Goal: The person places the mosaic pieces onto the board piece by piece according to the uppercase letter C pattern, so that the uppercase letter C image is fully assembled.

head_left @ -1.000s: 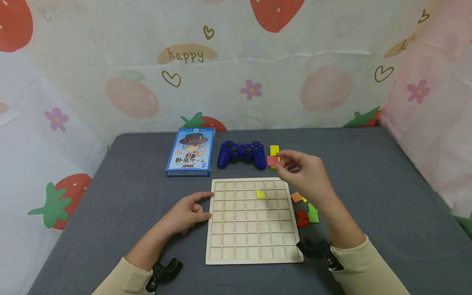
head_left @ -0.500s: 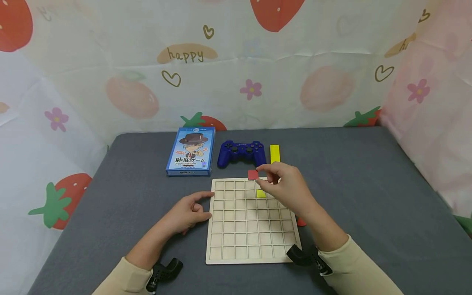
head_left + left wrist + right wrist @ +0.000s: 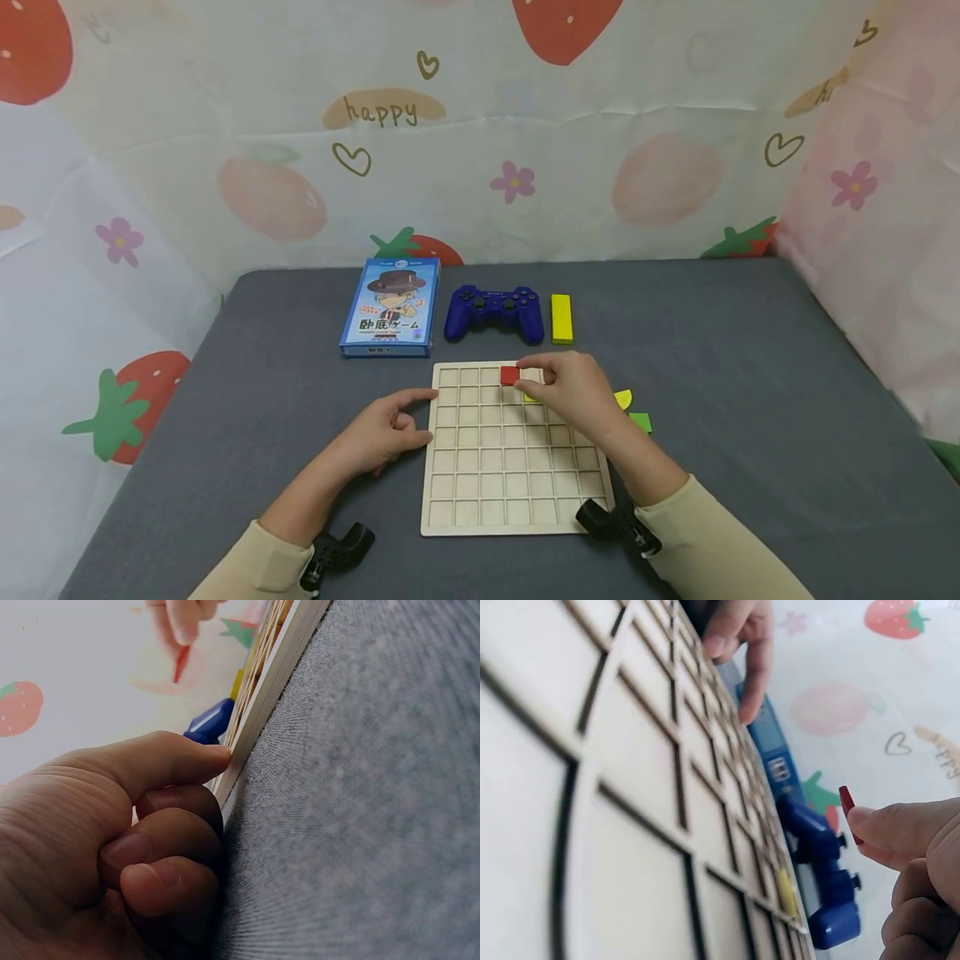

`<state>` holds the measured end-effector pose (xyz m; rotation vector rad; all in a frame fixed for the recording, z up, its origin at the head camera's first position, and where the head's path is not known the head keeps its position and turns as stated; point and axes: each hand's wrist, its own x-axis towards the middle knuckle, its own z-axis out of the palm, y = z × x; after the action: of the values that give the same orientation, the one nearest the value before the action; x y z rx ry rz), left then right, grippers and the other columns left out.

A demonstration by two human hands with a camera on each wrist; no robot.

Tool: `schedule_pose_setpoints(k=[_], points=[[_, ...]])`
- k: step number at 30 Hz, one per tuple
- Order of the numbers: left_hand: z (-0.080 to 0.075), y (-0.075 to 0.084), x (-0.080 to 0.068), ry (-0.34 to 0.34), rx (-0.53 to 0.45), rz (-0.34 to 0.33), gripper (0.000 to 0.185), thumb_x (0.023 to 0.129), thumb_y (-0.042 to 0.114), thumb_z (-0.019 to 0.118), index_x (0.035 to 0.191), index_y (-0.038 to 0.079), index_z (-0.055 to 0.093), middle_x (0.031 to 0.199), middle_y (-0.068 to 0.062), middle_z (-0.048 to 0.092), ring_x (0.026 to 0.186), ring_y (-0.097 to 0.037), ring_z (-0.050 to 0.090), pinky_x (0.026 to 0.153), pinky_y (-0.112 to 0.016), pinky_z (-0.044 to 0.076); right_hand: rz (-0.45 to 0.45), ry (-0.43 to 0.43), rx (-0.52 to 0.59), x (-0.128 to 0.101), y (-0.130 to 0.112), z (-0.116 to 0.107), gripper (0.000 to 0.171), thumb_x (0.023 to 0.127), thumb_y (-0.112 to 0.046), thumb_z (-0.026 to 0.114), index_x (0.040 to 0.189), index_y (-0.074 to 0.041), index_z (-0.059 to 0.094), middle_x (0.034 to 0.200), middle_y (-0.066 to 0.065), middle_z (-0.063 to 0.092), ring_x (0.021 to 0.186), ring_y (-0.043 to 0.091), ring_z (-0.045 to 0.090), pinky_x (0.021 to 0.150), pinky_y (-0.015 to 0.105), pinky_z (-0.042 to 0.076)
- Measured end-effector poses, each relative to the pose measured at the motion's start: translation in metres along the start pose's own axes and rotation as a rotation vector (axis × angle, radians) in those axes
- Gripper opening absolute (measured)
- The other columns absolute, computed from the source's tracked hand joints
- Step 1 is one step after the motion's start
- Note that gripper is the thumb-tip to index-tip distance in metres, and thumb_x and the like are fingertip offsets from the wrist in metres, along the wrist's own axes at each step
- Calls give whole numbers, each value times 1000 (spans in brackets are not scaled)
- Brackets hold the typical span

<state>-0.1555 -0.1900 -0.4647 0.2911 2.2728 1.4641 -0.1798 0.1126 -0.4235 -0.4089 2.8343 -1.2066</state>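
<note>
A pale wooden grid board (image 3: 510, 467) lies on the grey table. My right hand (image 3: 522, 371) pinches a red square tile (image 3: 510, 375) between thumb and forefinger, just over the board's top row, near the middle. The right wrist view shows the red tile (image 3: 846, 806) edge-on at my fingertip, a little above the board (image 3: 630, 787). A yellow piece (image 3: 530, 397) sits in a cell, partly hidden under that hand. My left hand (image 3: 426, 417) rests on the table, with forefinger and thumb touching the board's left edge (image 3: 277, 675) and the other fingers curled.
Behind the board lie a blue card box (image 3: 390, 308), a blue game controller (image 3: 493, 312) and a yellow block (image 3: 561, 318). Loose yellow (image 3: 624, 398) and green (image 3: 641, 422) pieces lie right of the board. Strawberry-print cloth walls the table on three sides.
My right hand has carried the red tile left and down, from beside the yellow block to the board's top row. The left hand has stayed put.
</note>
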Motion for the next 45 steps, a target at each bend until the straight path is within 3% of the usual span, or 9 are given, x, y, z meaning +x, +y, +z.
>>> schedule_pose_setpoints(k=[3,11,20,27,32,38,45], points=[[0,1,0,-2,2,2,64,94,12,74,152,7,46,58,1,48,37,-11,33,36,-27,31,30,-29,-13,2,5,3,32,91,-26,81,119,-13,78,59,-3,38,51,13,30,52,30,26],[0,1,1,-3,3,13,64,94,12,73,152,5,46,58,1,48,37,-11,32,36,-29,31,65,-79,-74,6,17,14,27,89,-27,82,114,-18,81,56,-5,46,50,12,38,49,27,24],[0,0,2,-16,3,13,64,95,12,73,153,8,45,57,1,48,35,-11,32,36,-29,31,70,-104,-48,5,21,15,29,88,-27,82,116,-16,80,57,-3,52,52,13,40,53,30,30],[-1,0,0,-11,-2,13,65,95,12,73,153,6,44,57,1,47,36,-11,31,36,-29,30,69,-113,-38,5,20,14,33,88,-28,83,119,-18,79,54,-4,43,51,12,35,53,30,27],[-1,1,-1,-12,-3,9,64,95,12,73,153,6,45,57,1,47,36,-11,31,36,-29,30,63,-123,3,5,19,6,33,91,-26,80,121,-14,78,56,-3,48,49,12,37,50,28,29],[-1,1,-1,-12,-9,7,64,95,12,73,152,6,45,57,1,46,37,-10,31,36,-29,30,31,-86,45,6,15,-13,34,94,-24,77,125,-9,76,55,-3,34,47,14,27,49,29,27],[-1,1,-1,-18,-17,8,64,95,11,73,152,5,45,57,2,46,37,-10,31,36,-28,30,70,-50,89,4,11,-39,33,96,-24,76,126,-10,75,56,-3,29,45,15,26,50,31,30]])
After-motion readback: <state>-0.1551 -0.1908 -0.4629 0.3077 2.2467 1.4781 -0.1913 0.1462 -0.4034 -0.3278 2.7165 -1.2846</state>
